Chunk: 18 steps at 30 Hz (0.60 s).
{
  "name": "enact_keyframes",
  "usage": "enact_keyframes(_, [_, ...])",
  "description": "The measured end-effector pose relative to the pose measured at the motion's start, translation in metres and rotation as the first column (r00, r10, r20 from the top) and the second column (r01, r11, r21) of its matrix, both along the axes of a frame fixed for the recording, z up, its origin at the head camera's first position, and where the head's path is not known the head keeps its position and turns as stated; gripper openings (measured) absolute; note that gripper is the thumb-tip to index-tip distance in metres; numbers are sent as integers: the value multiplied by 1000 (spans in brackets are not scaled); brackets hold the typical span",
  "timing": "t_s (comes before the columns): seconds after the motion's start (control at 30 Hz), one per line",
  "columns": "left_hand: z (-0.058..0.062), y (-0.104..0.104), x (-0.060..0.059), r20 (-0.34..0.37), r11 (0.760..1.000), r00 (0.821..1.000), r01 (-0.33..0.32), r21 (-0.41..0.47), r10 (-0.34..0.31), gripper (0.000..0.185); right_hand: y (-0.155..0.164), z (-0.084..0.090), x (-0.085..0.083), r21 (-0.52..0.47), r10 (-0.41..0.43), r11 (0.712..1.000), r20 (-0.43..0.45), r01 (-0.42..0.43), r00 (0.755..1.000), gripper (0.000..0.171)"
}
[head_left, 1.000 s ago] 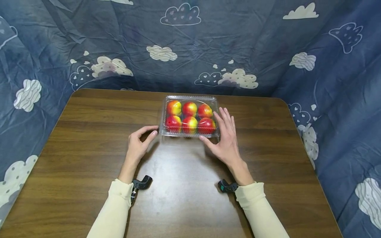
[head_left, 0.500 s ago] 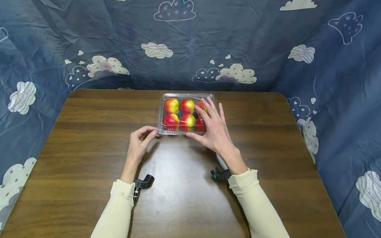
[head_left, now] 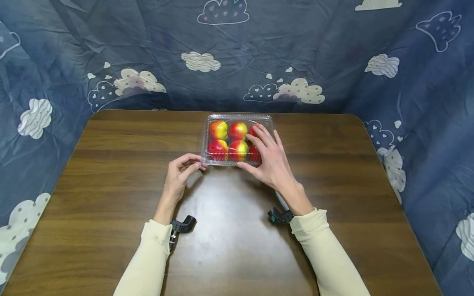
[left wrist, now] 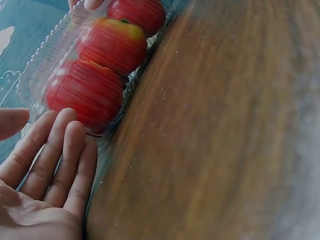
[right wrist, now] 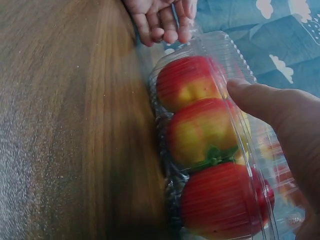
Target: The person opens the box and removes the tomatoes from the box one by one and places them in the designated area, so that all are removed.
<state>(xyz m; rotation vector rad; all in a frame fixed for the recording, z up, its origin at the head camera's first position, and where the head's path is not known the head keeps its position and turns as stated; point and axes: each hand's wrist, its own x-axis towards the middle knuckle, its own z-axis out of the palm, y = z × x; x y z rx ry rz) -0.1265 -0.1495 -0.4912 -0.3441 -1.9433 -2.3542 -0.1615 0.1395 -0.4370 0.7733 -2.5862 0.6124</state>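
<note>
In the head view, the right hand (head_left: 274,164) hides parts of the two rightmost apple-like fruits (head_left: 238,130). We cannot tell whether the clear lid (right wrist: 222,45) is fastened. In the left wrist view, the left frame edge cuts off the thumb of the left hand (head_left: 177,176).

The transparent plastic clamshell (head_left: 240,116), ridged along its rim, sits at upper centre of the frame, near the far edge of the wooden table (head_left: 111,185).

We count one clamshell, six glossy red-and-yellow fruits in two rows of three, and two hands. The right rests spread over the lid; the left lies ungripping, fingers extended at the clamshell's lower-left corner.
</note>
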Motion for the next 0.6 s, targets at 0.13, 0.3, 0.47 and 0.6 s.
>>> enact_keyframes(0.13, [1, 1, -2, 40, 992, 998, 37, 121, -42, 19, -1, 0, -1, 22, -2, 1000, -16, 2, 1000, 82])
enact_keyframes(0.3, [4, -2, -5, 125, 958, 982, 107, 265, -144, 17, -3, 2, -4, 29, -5, 1000, -9, 5, 1000, 84])
enact_keyframes(0.47, [-1, -3, -6, 162, 926, 966, 135, 352, -203, 18, -4, -2, -3, 19, -4, 1000, -19, 4, 1000, 82])
enact_keyframes(0.6, [-4, -3, -7, 172, 914, 956, 160, 374, -238, 15, -5, -5, -2, 15, -3, 1000, -32, 3, 999, 81])
